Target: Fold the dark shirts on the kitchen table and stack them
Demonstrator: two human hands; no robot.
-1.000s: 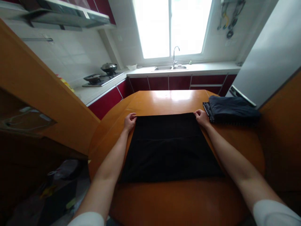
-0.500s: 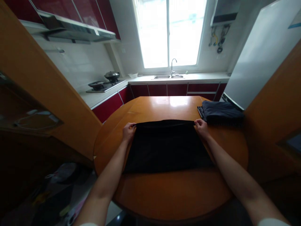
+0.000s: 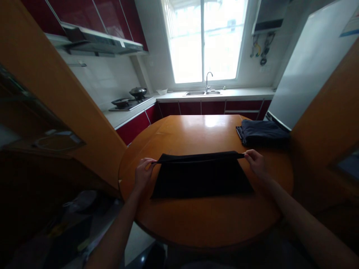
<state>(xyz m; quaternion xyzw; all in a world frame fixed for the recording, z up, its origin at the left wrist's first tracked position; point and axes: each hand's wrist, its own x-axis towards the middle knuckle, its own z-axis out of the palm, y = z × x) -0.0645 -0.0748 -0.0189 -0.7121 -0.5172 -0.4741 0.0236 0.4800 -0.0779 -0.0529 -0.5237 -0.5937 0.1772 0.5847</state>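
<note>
A black cloth garment point(image 3: 200, 179) lies spread on the wooden table point(image 3: 213, 220), its exact kind not clear. Its far edge is lifted and pulled taut between my two hands, doubling back over the part that lies flat. My left hand point(image 3: 143, 172) pinches the left corner of that edge between thumb and fingers. On the other side, my right hand point(image 3: 255, 161) pinches the right corner in the same way, slightly above the tabletop.
A stack of folded dark clothes point(image 3: 262, 132) sits at the table's far right. Beyond the table run a counter with a sink point(image 3: 203, 93) and a stove with a lidded pan point(image 3: 138, 92). A pale fridge point(image 3: 311, 63) stands at the right.
Both hands have drawn the garment's far edge toward me, and it now folds over the lower part. My hands have also moved farther apart. The camera view has shifted.
</note>
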